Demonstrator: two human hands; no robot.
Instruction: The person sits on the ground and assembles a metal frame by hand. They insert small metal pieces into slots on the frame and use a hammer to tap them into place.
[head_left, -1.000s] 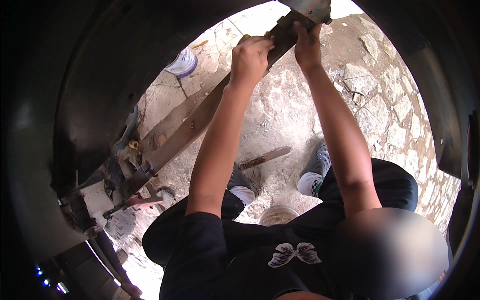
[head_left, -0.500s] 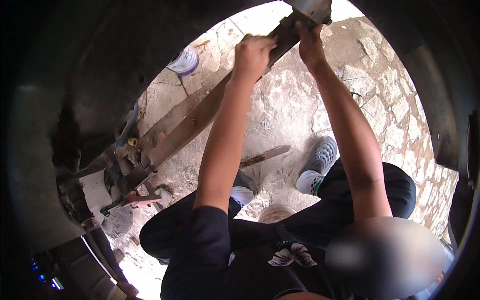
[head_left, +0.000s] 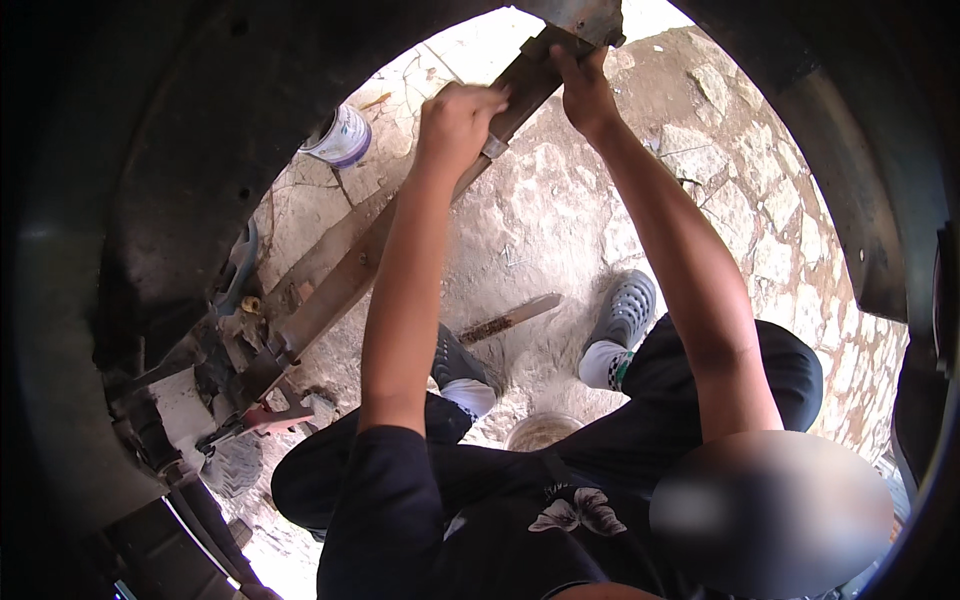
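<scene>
A long brown leaf spring (head_left: 345, 275) runs slantwise from the lower left to the far end of the view, inside the dark wheel arch. My right hand (head_left: 588, 98) grips its far end near a metal bracket (head_left: 582, 18), thumb on top and the other fingers mostly hidden. Over the spring's left edge is my left hand (head_left: 455, 125), fingers curled together and slightly blurred. Whatever it pinches, if anything, is hidden. Just below those fingers a small metal clip (head_left: 495, 147) wraps the spring.
Dark bodywork (head_left: 200, 170) arches around me. On the stone floor (head_left: 540, 210) lies a flat metal strip (head_left: 512, 318) between my feet. A round tub (head_left: 540, 430) sits close to me. A white and purple bucket (head_left: 342, 140) stands at the far left.
The view has shifted, so everything sits a little further left. My left hand has drawn back slightly along the spring, baring the clip. My right hand keeps its grip.
</scene>
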